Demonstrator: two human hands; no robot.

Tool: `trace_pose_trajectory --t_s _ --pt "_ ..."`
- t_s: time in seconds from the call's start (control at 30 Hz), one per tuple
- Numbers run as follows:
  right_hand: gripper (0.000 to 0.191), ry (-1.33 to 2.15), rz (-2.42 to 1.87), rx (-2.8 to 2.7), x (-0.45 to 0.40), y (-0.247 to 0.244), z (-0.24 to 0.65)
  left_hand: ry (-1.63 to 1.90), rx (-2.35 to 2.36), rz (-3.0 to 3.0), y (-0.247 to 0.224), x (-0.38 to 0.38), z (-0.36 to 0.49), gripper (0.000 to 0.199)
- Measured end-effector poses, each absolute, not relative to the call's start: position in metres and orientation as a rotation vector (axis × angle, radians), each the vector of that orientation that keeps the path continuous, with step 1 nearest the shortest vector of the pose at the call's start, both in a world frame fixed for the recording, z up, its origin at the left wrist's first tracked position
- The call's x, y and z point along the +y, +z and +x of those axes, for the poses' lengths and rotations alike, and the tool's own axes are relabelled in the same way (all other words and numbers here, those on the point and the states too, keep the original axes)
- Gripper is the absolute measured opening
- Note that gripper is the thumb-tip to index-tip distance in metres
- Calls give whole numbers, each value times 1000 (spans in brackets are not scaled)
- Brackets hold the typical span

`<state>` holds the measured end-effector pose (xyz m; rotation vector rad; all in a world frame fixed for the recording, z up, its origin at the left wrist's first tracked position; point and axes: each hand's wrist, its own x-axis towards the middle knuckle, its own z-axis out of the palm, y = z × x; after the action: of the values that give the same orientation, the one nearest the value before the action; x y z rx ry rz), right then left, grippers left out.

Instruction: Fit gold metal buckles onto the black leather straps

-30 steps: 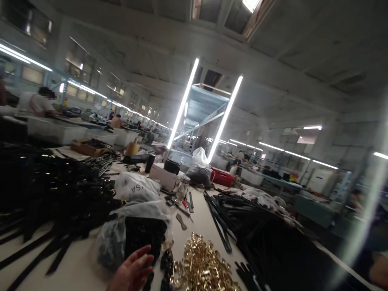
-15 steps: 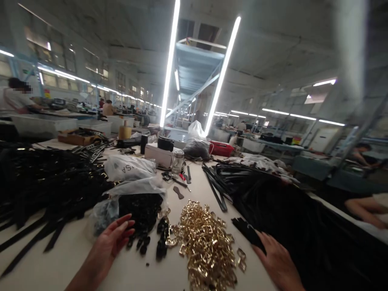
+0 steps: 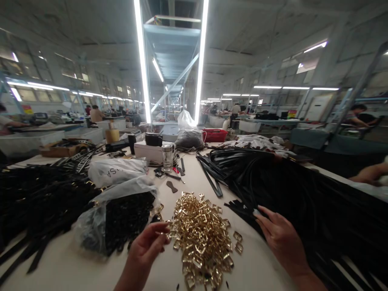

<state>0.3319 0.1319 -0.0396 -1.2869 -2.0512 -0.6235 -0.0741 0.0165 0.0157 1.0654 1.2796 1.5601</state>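
Note:
A heap of gold rectangular buckles (image 3: 201, 232) lies on the pale table in front of me. At its left edge is my left hand (image 3: 148, 246), thumb and fingertips drawn together beside a few loose buckles. Whatever lies between those fingertips is too small to make out. To the right of the heap, my right hand (image 3: 280, 234) pinches the end of a black strap (image 3: 242, 210) at the edge of a big pile of black straps (image 3: 273, 178). Left of my left hand, an opened clear plastic bag (image 3: 91, 228) holds small black parts (image 3: 129, 216).
Black straps with gold fittings (image 3: 45, 198) cover the table's left side. Behind the buckles are a glass jar (image 3: 167, 157), a white box (image 3: 141, 149), a brown flat piece (image 3: 171, 186) and a red case (image 3: 215, 135). A co-worker's arm (image 3: 370, 173) shows at far right.
My left hand has moved right, from the plastic bag to the buckle heap, and its fingers have closed. My right hand now pinches a strap end. The view has shifted.

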Motion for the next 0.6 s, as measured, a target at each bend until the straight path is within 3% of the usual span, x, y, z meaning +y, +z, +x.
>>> trace_pose_trajectory --t_s 0.1,0.23,0.43,0.6 --pt "42 -568 -1350 -2031 125 -34 330 1399 1336 1208 -1 16 -70 26" --pt "45 -192 -1561 -1936 122 -22 321 1338 1363 1258 -11 16 -72 23" --pt "50 273 -1477 -2069 116 39 274 1250 1323 1269 -17 16 -69 23" --pt "41 427 -1242 -2306 93 48 214 1243 1102 1157 -17 15 -64 47"
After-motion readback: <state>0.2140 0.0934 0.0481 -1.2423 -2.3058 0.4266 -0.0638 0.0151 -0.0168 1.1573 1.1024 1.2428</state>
